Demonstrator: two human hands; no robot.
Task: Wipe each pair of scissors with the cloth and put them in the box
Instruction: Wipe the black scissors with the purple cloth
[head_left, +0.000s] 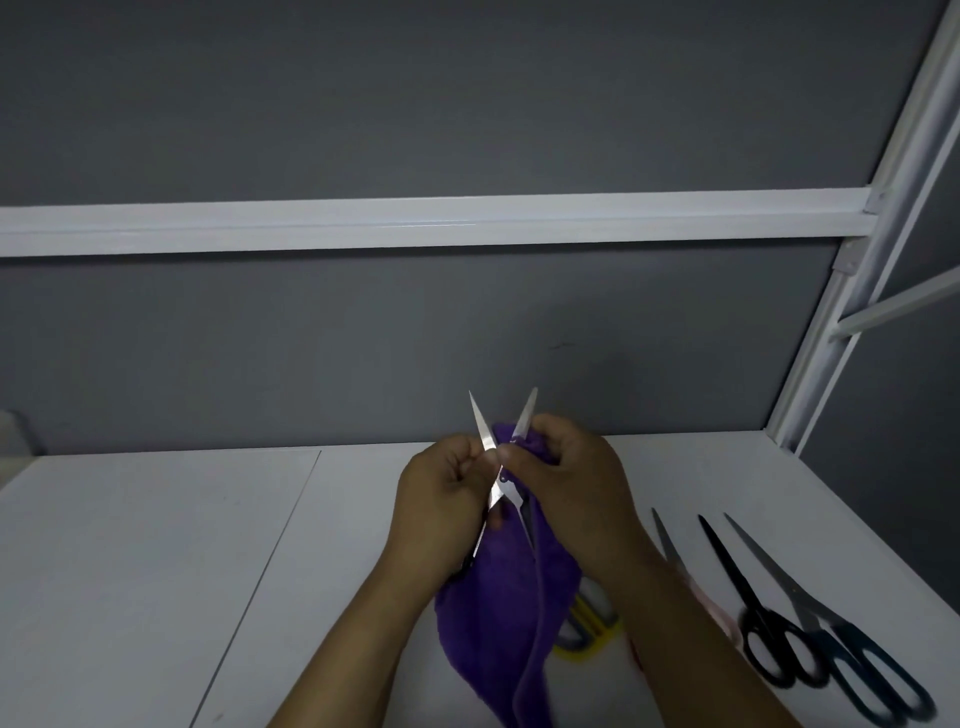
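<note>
Across the left of the table a thin seam runs from far to near over the white top. Right of it, above the table's middle, I see the left hand with its fingers curled round the held scissors, thumb by the left blade. That pair stands nearly upright, clear of the table, with its tips toward the grey far wall and its blades spread in a narrow V. A dark bit of handle shows below the left palm.

The purple cloth is bunched behind the blades and hangs down between both wrists to the near edge. The right hand has its fingers clenched on the cloth, pinching it against the right blade.

Under the hanging cloth, yellow scissors lie on the table, only their loops showing. Just right of the right forearm a pink pair lies partly hidden, with its blade pointing far. Next come black scissors and, touching them at the handles, a dark pair, both flat and closed with tips far-left. Beyond them a white frame rises at the table's right edge.
</note>
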